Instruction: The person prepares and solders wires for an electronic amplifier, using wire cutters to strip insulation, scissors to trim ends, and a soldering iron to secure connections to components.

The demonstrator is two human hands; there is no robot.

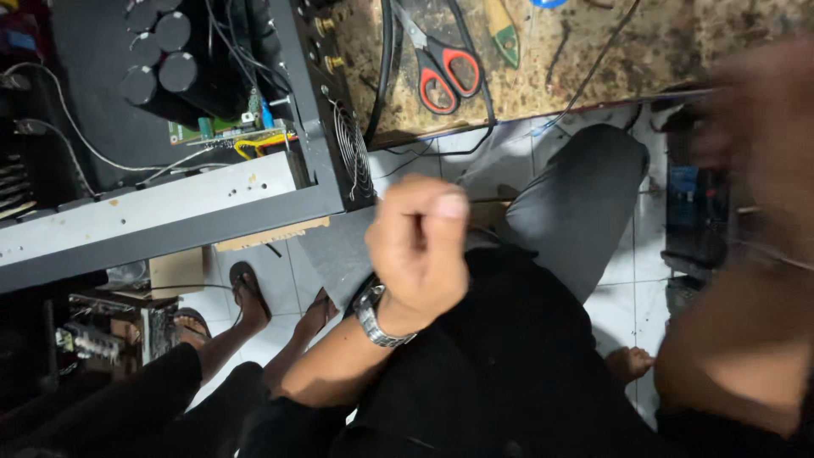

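Blurred right arm [746, 280] closest to lens; right hand's grip cannot be told.
Left hand [420, 246], wristwatch [377, 315] on, curled into loose fist above lap, nothing visibly held. Open amplifier chassis [170, 153] lies up-left of it; red-handled scissors [441, 68] on workbench [593, 51] above.

Red-handled scissors [443, 66] lying on a stained, speckled board [593, 59], beside a black cable [386, 59]. Left of that, an opened metal chassis [170, 208] with black capacitors [161, 51] and a round fan grille [352, 148]. Below, sandalled feet [246, 293] on white tiles [627, 305], possibly a co-worker's.
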